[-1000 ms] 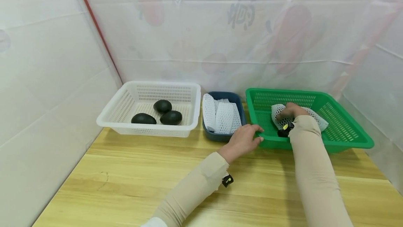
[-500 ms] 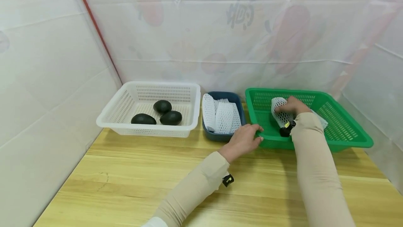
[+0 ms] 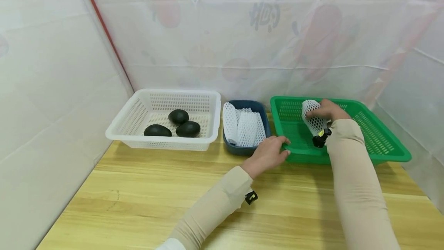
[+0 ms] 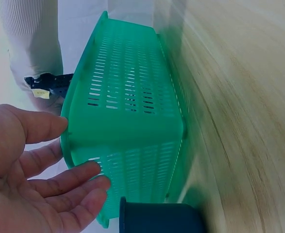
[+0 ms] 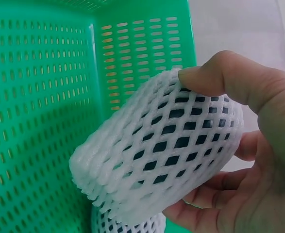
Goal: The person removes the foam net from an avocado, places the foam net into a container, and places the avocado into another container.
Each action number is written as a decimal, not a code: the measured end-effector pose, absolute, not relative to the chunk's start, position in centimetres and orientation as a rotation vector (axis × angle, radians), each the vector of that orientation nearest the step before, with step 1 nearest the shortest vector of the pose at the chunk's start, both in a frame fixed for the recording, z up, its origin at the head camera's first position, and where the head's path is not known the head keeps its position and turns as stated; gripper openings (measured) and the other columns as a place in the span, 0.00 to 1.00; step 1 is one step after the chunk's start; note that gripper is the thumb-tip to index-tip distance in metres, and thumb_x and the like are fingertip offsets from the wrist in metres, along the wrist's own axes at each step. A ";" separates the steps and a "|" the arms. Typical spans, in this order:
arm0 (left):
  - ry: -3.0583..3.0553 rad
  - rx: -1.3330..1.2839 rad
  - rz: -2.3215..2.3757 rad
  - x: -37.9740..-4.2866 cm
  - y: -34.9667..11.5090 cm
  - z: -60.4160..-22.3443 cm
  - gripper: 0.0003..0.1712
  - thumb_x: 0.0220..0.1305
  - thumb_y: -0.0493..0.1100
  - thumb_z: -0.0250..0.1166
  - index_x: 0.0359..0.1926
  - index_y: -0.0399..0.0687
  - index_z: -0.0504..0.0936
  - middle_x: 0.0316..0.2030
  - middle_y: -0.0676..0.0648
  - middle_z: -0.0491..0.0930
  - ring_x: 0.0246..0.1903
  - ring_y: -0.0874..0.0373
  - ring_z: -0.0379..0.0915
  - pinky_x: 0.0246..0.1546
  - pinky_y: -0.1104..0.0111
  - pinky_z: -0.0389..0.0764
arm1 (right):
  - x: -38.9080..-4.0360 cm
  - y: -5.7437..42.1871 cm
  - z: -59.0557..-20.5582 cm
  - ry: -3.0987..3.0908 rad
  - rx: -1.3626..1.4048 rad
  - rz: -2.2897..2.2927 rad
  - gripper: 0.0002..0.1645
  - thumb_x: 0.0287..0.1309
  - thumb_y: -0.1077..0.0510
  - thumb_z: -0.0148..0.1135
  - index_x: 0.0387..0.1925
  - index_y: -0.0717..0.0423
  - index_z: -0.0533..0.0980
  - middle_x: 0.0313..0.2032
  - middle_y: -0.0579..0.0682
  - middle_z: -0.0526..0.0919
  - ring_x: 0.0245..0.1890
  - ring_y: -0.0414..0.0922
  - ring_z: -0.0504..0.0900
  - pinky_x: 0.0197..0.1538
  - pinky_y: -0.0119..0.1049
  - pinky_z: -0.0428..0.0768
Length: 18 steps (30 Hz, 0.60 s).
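My right hand (image 3: 327, 110) grips a dark avocado in a white foam net sleeve (image 5: 166, 141), raised inside the green basket (image 3: 381, 148). In the right wrist view the thumb presses on the net's top and the fingers curl beneath; dark skin shows through the mesh. Below it, part of a second foam net (image 5: 132, 224) shows, its contents mostly hidden. My left hand (image 3: 267, 153) touches the green basket's near-left corner with thumb and forefinger, its fingers loosely bent. Three dark avocados (image 3: 188, 129) lie in the white basket (image 3: 163, 142) at left.
Between the two baskets stands a blue tray (image 3: 258, 106) holding several white foam nets (image 3: 247, 130). The wooden table (image 3: 138, 200) stretches in front, and a pale printed sheet (image 3: 215, 42) hangs behind the containers.
My right hand has closed round the netted avocado and lifted it slightly, tilting it upward and away from the other netted piece. My left hand has stayed at the basket corner.
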<state>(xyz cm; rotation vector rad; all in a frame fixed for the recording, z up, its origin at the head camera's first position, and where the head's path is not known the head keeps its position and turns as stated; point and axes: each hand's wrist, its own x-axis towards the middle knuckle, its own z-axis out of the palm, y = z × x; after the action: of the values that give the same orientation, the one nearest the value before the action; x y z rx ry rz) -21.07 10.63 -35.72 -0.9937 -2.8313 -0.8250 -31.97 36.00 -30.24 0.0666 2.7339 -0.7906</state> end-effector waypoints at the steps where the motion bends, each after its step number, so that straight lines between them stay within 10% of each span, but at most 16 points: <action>1: -2.829 -1.002 -0.819 -21.1 10.6 -35.7 0.18 0.64 0.49 0.61 0.54 0.52 0.77 0.45 0.55 0.78 0.45 0.64 0.71 0.44 0.75 0.71 | -31.8 35.9 -30.1 2.731 0.066 -0.798 0.47 0.57 0.46 0.58 0.57 0.82 0.51 0.44 0.75 0.64 0.37 0.62 0.73 0.28 0.49 0.77; 18: -2.805 -1.027 -0.831 -20.9 8.7 -35.3 0.20 0.61 0.52 0.63 0.54 0.56 0.78 0.45 0.54 0.76 0.42 0.66 0.69 0.33 0.77 0.70 | -30.1 35.2 -28.2 2.730 0.013 -0.806 0.53 0.57 0.48 0.60 0.64 0.79 0.43 0.51 0.76 0.60 0.46 0.68 0.68 0.36 0.57 0.75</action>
<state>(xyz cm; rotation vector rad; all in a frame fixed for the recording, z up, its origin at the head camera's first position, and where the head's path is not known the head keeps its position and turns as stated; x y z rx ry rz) -20.88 8.73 -35.29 -1.0269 -2.8046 -0.8307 -30.09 35.19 -28.25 0.0132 2.7300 -0.8057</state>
